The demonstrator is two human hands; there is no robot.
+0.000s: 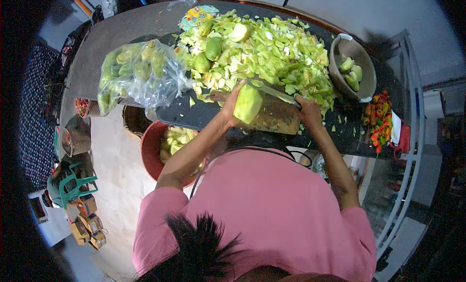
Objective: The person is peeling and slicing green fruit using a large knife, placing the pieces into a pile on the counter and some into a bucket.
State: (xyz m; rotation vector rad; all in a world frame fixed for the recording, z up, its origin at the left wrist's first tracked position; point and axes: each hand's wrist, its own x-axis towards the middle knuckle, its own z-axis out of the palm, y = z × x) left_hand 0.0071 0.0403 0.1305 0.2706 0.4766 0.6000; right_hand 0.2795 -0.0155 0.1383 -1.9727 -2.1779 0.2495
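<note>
My left hand (230,107) is closed round a peeled pale-green fruit that looks like a green papaya (249,105), held tilted over the near edge of the table. My right hand (309,111) grips the dark handle of a knife (274,91). Its blade points left and reaches the upper end of the papaya; whether it cuts in cannot be made out. Under them lies a wooden chopping board (279,121). Just beyond is a wide heap of green peelings (281,49), with unpeeled green papayas (212,49) and a pale cut piece (239,33) on it.
A clear plastic bag (141,71) of green fruit lies at left on the dark table (184,112). Below stands a red tub (151,153) of peeled pieces. At right are a grey-brown bowl (337,63) with peeled pieces and a pile of red and green peppers (377,119).
</note>
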